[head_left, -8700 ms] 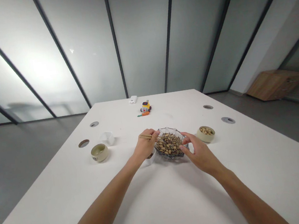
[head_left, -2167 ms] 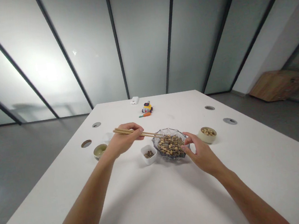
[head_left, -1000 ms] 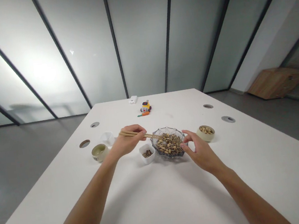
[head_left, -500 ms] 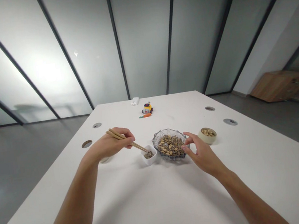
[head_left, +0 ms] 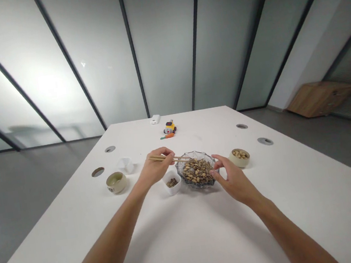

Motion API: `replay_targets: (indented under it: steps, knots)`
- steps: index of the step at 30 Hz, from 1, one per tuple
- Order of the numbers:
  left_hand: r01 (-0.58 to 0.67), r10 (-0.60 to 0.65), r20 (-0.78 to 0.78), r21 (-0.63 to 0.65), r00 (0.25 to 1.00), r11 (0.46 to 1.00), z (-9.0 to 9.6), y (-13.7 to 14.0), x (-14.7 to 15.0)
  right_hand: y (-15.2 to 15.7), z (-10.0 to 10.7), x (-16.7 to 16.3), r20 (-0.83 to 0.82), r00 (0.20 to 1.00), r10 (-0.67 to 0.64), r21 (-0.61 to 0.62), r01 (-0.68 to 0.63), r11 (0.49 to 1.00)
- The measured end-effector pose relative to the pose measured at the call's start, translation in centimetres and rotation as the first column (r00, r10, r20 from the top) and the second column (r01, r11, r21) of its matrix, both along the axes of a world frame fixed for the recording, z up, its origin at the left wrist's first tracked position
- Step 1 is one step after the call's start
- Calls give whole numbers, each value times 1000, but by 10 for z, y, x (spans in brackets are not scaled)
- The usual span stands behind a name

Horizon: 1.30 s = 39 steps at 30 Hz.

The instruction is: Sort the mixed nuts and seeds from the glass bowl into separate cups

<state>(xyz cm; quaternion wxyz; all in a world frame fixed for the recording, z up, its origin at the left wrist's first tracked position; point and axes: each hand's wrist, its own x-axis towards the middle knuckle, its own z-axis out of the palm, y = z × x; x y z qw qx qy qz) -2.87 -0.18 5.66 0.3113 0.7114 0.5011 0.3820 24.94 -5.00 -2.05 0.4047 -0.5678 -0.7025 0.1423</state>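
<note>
My left hand [head_left: 159, 164] is closed round a pair of wooden chopsticks [head_left: 181, 159]. Their tips reach over the left side of a faceted glass bowl [head_left: 198, 184], which holds a mix of brown nuts and striped seeds [head_left: 196, 171]. My right hand [head_left: 231, 176] grips the bowl's right rim between thumb and fingers. Just left of the bowl, below my left hand, stands a small white square dish [head_left: 174, 190] with a few dark striped seeds [head_left: 171, 183] in it.
A cream bowl of pale nuts [head_left: 239, 157] stands on the right. On the left are a greenish cup [head_left: 117, 183] and a clear plastic cup [head_left: 125, 165]. Farther back lie a toy vehicle [head_left: 170, 128], a toy carrot [head_left: 168, 136] and a white box-like object [head_left: 155, 119].
My left hand has moved right with the chopsticks, their tips going from the white dish to the glass bowl. The greenish and clear cups now show. My right hand stays at the bowl.
</note>
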Motion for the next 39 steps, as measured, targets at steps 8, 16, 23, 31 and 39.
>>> replay_targets:
  steps: [8,16,23,31,39]
  knots:
    - [-4,2,30,58,1000,998,-35,9,18,-1,0,1,2,1000,-2,-4,2,1000]
    - [13,-14,28,40,999,999,-42,6,23,-2,1,1,-10,1000,-4,-18,4,1000]
    - [26,-34,137,59,990,998,-47,8,23,-1,-1,1,-13,1000,2,9,-2,1000]
    - [2,-7,63,80,998,997,-46,10,21,-1,0,1,1,1000,-4,7,4,1000]
    - [-5,1,32,125,999,992,-44,8,21,0,0,1,-2,1000,7,19,-7,1000]
